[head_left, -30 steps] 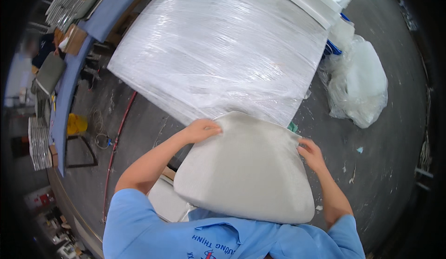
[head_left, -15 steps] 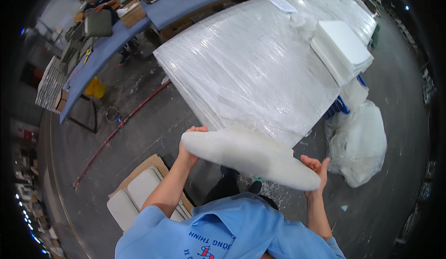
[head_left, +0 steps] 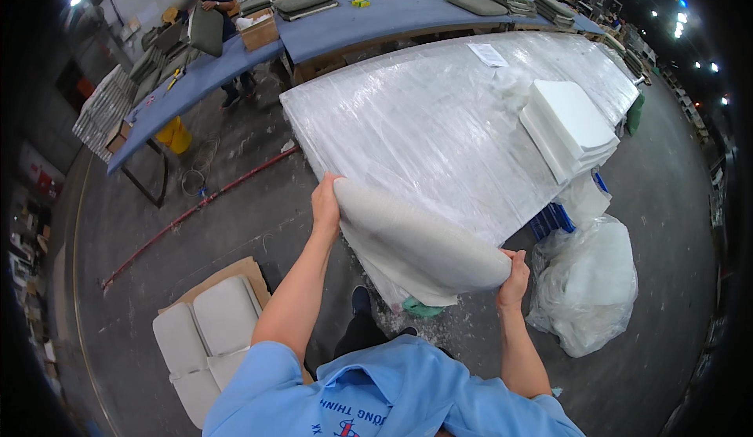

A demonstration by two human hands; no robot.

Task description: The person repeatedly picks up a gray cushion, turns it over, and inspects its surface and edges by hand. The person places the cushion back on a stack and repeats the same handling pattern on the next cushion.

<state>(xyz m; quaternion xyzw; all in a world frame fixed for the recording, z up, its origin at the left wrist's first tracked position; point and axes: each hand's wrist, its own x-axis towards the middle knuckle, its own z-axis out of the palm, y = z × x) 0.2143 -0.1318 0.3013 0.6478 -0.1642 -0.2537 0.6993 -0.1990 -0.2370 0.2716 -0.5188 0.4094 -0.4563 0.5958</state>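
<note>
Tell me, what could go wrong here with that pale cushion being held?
The left hand and right hand hold the pale cushion by opposite ends, so it might slip if either grip loosens. If dropped, it could pick up white scraps scattered on the dark floor. The stack of white pads near the wrapped block's edge might slide if bumped.

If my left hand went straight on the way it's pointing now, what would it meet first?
Past the pale cushion it holds, your left hand would probably meet the plastic-wrapped block, near its left side; height is unclear, so it might pass over the top.
</note>
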